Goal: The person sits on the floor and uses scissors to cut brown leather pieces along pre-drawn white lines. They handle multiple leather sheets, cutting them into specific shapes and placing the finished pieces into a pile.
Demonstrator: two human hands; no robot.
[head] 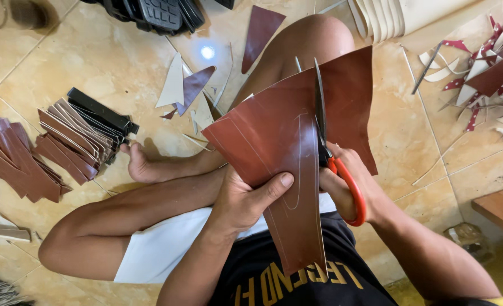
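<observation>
1. Sitting cross-legged on the tiled floor, the person holds a brown leather sheet up over the lap, between the two hands; its long axis runs from the narrow end near the shirt up and away toward the raised knee, where it widens.
2. The left hand grips the sheet low down, thumb pressed flat on the brown face and fingers curled behind it; the hold is closed and firm.
3. The right hand is closed through the red handles of the scissors; the dark blades point straight away from the body, nearly parallel to the sheet's long axis, and sit in a slit that splits the upper part of the sheet in two.
4. A thin pale line drawn on the sheet runs lengthwise just left of the blades and curves round near the thumb.
5. To the left on the floor lies a stack of brown strips, fanned out, with black strips beside them; small offcuts lie near the bare foot.
6. At the upper right sits a heap of scraps, brown and pale, well apart from the hands.
</observation>
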